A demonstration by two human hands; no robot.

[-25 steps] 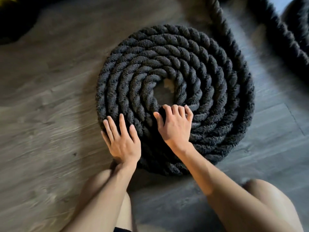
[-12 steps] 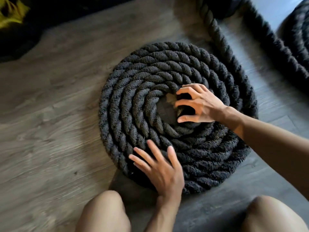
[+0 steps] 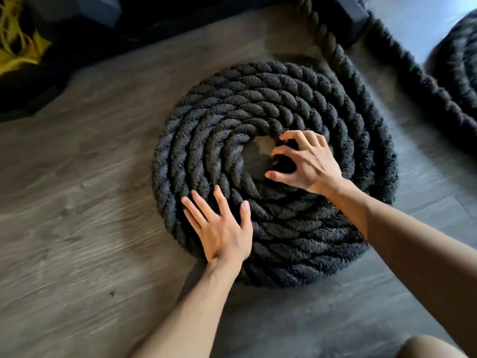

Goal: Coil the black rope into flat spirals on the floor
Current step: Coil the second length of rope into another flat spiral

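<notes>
A thick black rope [image 3: 260, 104] lies wound in a flat spiral of several turns on the wood floor, with a small bare gap of floor at its centre. Its free run [image 3: 322, 34] leads away from the spiral's far right side toward the top of the view. My left hand [image 3: 222, 228] rests flat with fingers spread on the near-left turns. My right hand [image 3: 307, 161] hovers claw-like at the right of the centre gap, fingertips touching the innermost turn, without a closed grip.
A second stretch of black rope [image 3: 418, 81] runs diagonally at the right, beside another coil [image 3: 462, 63] at the right edge. Yellow strands [image 3: 15, 45] and dark objects [image 3: 353, 16] sit along the top. My knee [image 3: 428, 347] shows at the bottom right.
My right hand went from the spiral's near side to its centre and now curls at the innermost turn. My left hand shifted rightward along the near turns. The view tilted up.
</notes>
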